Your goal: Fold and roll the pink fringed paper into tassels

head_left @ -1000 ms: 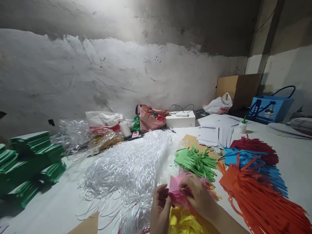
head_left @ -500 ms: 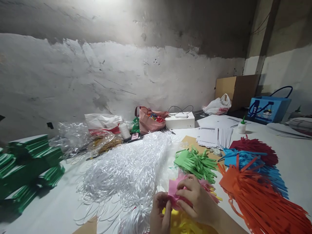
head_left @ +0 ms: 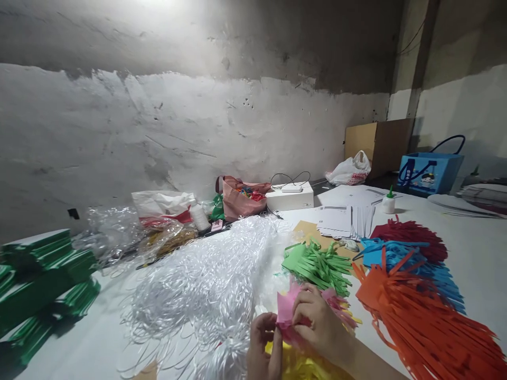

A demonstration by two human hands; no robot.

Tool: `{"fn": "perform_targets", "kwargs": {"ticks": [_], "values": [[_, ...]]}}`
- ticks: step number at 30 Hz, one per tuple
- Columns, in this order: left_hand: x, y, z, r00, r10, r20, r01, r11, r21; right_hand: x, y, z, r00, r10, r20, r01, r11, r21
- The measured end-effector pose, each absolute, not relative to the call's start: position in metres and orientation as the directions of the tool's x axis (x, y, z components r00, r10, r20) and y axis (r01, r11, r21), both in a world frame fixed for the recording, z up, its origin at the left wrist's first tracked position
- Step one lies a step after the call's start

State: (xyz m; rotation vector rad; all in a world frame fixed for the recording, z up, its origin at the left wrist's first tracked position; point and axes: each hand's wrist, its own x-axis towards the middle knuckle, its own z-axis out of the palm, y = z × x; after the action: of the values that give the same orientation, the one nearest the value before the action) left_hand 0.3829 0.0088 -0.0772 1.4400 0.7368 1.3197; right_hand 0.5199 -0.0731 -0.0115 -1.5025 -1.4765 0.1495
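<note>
Two hands pinch pink paper, up above the tabletop's bright heaps.
Nearest, yellow paper (head_left: pixel 307 368) lies under the hands. The left hand (head_left: pixel 263 348) pinches the low left edge of the pink paper (head_left: pixel 283 306) with thumb and finger, and the right hand (head_left: pixel 317 319) has bent fingers gripping its other side, so the paper sits between them. The step looks like working that edge with the fingertips; I think the next move calls for a light, steady pinch so the thin paper does not rip. White string (head_left: pixel 198 279) is heaped left of the hands, orange strips (head_left: pixel 420 316) spread to their right. Green strips (head_left: pixel 317 264) lie just past the right hand on the tabletop (head_left: pixel 91 348). Farther off to the right stands a white bottle (head_left: pixel 388 204).
</note>
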Motion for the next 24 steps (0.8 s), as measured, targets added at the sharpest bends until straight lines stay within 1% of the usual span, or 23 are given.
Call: {"fn": "perform_targets", "kwargs": {"ticks": [3,6,10,13,18,22,24], "values": [[0.383,0.009,-0.077,0.222,0.917,0.333,-0.175,-0.298,0.938,0.518,-0.072,-0.012,0.299,0.82,0.488,0.662,0.19,-0.725],[0.382,0.008,-0.076,0.23,0.917,0.325,-0.17,-0.291,0.941,0.518,-0.07,-0.013,0.305,0.831,0.465,0.647,0.178,-0.742],[0.382,0.008,-0.073,0.257,0.91,0.325,-0.167,-0.289,0.942,0.519,-0.069,-0.013,0.296,0.845,0.445,0.636,0.174,-0.752],[0.381,0.007,-0.069,0.276,0.906,0.322,-0.163,-0.286,0.944,0.521,-0.071,-0.009,0.258,0.857,0.445,0.637,0.195,-0.746],[0.381,0.006,-0.065,0.287,0.904,0.315,-0.147,-0.284,0.948,0.524,-0.075,-0.001,0.22,0.846,0.485,0.672,0.229,-0.704],[0.381,0.007,-0.066,0.281,0.905,0.319,-0.139,-0.291,0.947,0.523,-0.076,-0.003,0.169,0.828,0.534,0.726,0.262,-0.636],[0.381,0.008,-0.067,0.281,0.903,0.325,-0.133,-0.299,0.945,0.521,-0.076,-0.005,0.123,0.82,0.559,0.764,0.281,-0.581]]}}
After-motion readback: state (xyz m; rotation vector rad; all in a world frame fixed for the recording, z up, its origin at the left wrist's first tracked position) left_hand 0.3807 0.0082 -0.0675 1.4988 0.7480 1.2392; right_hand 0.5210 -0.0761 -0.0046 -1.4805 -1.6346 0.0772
